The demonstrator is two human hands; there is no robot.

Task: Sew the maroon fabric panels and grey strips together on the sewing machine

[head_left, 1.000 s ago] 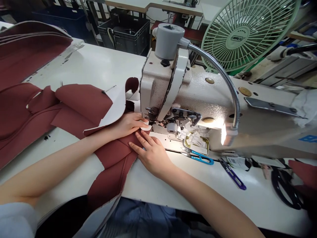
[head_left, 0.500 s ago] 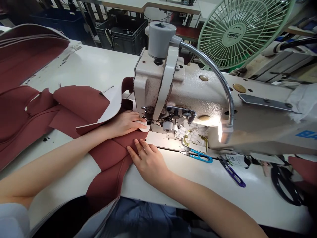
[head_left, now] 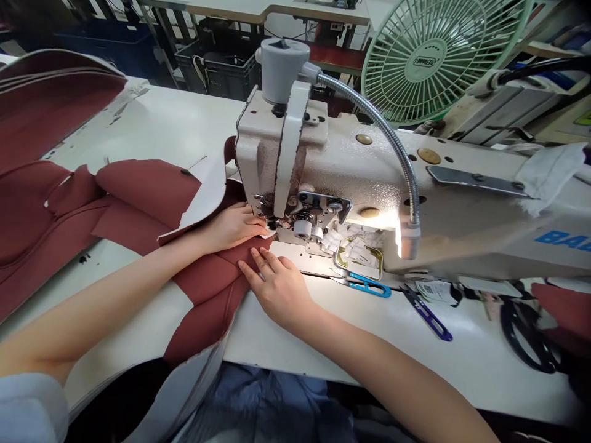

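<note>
In mid-frame, I see the right hand (head_left: 282,290) spread on maroon fabric (head_left: 205,280), gripping nothing. The left hand (head_left: 231,229) half-curls there, its hold unclear.

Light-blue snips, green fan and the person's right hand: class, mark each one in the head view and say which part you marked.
Light-blue snips (head_left: 365,284): head view, on the blue handle.
Green fan (head_left: 423,60): head view, on the central hub.
Right hand (head_left: 282,292): head view, on the back of the hand.

Your pale blue sleeve (head_left: 31,403) and bare hands (head_left: 284,294)
Your left sleeve ends near the elbow; your clothing (head_left: 270,400) at the lap is darker blue and creased.
</note>
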